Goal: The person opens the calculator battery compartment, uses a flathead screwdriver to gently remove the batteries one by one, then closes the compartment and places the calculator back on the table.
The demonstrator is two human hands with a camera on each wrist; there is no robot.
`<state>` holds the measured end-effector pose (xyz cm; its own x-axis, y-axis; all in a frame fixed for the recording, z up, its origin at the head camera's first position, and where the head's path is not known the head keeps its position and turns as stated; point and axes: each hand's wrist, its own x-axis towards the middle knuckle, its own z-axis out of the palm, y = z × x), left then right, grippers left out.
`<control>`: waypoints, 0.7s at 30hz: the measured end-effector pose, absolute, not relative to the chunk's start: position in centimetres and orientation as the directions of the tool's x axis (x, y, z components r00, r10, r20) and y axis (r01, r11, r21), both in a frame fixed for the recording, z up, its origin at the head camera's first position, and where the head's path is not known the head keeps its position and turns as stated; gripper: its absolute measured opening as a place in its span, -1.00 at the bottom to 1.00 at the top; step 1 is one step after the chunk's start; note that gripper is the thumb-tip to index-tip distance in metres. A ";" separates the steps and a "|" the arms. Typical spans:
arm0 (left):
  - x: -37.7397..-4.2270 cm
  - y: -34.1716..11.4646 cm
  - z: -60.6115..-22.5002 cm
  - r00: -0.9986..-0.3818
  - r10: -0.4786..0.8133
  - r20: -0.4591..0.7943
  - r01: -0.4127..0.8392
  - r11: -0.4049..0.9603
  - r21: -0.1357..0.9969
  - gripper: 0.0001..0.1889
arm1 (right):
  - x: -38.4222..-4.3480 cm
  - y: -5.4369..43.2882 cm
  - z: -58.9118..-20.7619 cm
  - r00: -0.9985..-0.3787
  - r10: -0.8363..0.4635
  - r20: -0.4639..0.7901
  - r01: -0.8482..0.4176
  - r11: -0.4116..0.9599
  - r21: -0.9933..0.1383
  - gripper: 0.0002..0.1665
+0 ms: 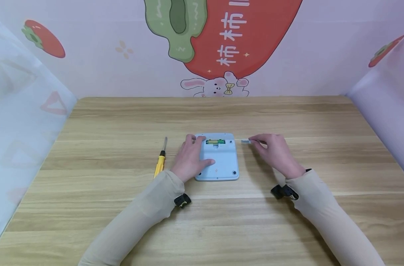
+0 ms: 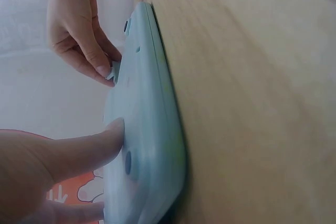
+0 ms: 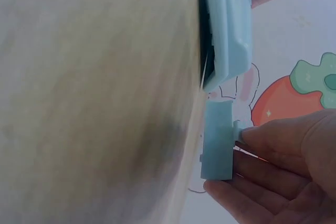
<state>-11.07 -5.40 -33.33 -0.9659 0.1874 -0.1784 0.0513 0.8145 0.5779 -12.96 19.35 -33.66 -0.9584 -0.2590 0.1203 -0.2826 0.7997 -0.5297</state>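
A light blue, flat calculator-like device (image 1: 222,159) lies with its back up on the table. Near its top edge the battery compartment (image 1: 215,142) is uncovered, showing green-and-gold batteries. My left hand (image 1: 189,155) rests over its left side, thumb extended across the back and another finger at the upper left corner. Just right of the device, my right hand (image 1: 271,147) pinches a small light blue battery cover (image 3: 218,141) between thumb and fingers. In the right wrist view the cover's clip tab shows beside the thumb, and the cover is apart from the device.
A screwdriver (image 1: 160,162) with a yellow handle lies left of the device, its tip toward the back; the sleeve partly hides its handle end. The wooden table (image 1: 305,118) meets a printed backdrop (image 1: 99,70) behind and at both sides.
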 end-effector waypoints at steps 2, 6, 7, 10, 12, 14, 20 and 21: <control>-11.1 -5.4 -33.4 -0.966 0.187 -0.180 0.050 0.816 0.576 -0.23 | -13.0 19.4 -33.8 -0.960 -0.254 0.114 -0.275 0.803 -0.529 -0.76; -11.1 -5.3 -33.5 -0.966 0.181 -0.185 0.043 0.817 0.575 -0.23 | -13.0 19.6 -33.9 -0.963 -0.248 0.108 -0.267 0.807 -0.527 -0.76; -11.1 -5.3 -33.5 -0.966 0.180 -0.186 0.042 0.817 0.575 -0.23 | -13.0 19.6 -33.9 -0.964 -0.247 0.100 -0.262 0.810 -0.525 -0.76; -11.0 -5.3 -33.5 -0.966 0.181 -0.187 0.041 0.816 0.577 -0.23 | -13.0 19.6 -33.8 -0.968 -0.241 0.072 -0.242 0.820 -0.519 -0.76; -11.0 -5.3 -33.5 -0.965 0.184 -0.186 0.044 0.816 0.577 -0.23 | -13.0 19.6 -33.7 -0.971 -0.234 0.049 -0.226 0.828 -0.513 -0.76; -11.0 -5.3 -33.5 -0.965 0.185 -0.184 0.046 0.815 0.577 -0.23 | -12.9 19.6 -33.6 -0.973 -0.228 0.025 -0.208 0.835 -0.509 -0.75; -11.0 -5.3 -33.4 -0.965 0.187 -0.184 0.048 0.816 0.577 -0.22 | -12.7 19.4 -33.5 -0.974 -0.227 -0.012 -0.190 0.841 -0.506 -0.74; -11.0 -5.4 -33.4 -0.965 0.188 -0.184 0.048 0.815 0.577 -0.22 | -12.7 19.4 -33.5 -0.974 -0.227 -0.013 -0.189 0.841 -0.507 -0.74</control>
